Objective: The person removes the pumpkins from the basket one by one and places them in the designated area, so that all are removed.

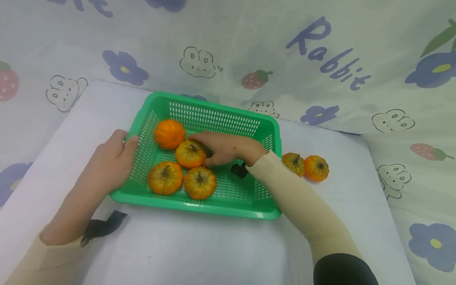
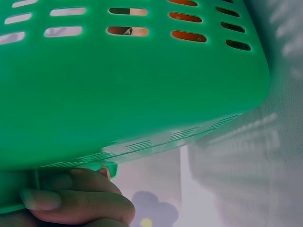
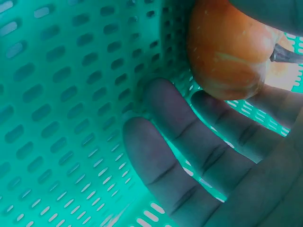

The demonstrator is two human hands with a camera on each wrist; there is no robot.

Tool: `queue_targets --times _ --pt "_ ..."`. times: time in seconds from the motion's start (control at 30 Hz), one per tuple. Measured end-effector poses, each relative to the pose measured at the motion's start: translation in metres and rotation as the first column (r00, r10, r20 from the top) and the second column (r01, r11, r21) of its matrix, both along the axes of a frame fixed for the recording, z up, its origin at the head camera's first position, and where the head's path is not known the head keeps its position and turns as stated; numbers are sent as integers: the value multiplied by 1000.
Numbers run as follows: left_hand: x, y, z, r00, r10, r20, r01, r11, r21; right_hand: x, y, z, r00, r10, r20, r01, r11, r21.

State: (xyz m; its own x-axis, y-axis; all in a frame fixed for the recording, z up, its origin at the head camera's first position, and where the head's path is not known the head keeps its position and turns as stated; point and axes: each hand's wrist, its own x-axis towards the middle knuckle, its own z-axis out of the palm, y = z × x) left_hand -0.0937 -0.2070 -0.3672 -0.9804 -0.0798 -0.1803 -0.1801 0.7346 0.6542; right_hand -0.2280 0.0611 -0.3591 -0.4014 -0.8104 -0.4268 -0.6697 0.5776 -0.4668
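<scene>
My left hand (image 1: 115, 160) grips the left rim of the green plastic basket (image 1: 228, 211), thumb on top; in the left wrist view its curled fingers (image 2: 85, 201) show under the basket's rim. Inside the basket, my right hand (image 1: 228, 148) holds a small orange-green pumpkin (image 1: 191, 153), its thumb on one side and fingers on the other. In the right wrist view two fingers (image 3: 156, 142) reach past this pumpkin (image 3: 227, 52) along the perforated wall. Close by lie a brighter orange pumpkin (image 1: 170, 134) and two greenish-orange ones, left (image 1: 165, 179) and right (image 1: 200, 183).
Two more small pumpkins, one partly behind the right sleeve (image 1: 293, 163) and one beside it (image 1: 316, 168), sit on the white table (image 1: 199, 249) right of the basket. A printed cloth (image 1: 235, 47) hangs behind the table. Black straps (image 1: 105, 225) are at the wrists.
</scene>
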Motion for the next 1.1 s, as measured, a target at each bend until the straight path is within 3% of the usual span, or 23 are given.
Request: queue_targets --times 0.23,0.5,0.7,0.93,1.1 --pt "0 -1 -1 1000 -4 -7 4 1000 8 -1 1 -1 1000 16 -22 -16 999 -34" --pt "0 0 -1 1000 -13 -4 13 1000 21 -1 1 0 997 -48 -57 48 999 -5" --pt "1 0 -2 1000 -16 3 16 1000 19 -1 0 -1 994 -51 -96 50 999 -16" --pt "2 1 0 1000 -16 3 16 1000 9 2 0 -2 994 28 -103 -42 989 -138" --pt "2 1 1 1000 -15 4 15 1000 11 4 -2 -1 989 54 -135 -72 988 -135"
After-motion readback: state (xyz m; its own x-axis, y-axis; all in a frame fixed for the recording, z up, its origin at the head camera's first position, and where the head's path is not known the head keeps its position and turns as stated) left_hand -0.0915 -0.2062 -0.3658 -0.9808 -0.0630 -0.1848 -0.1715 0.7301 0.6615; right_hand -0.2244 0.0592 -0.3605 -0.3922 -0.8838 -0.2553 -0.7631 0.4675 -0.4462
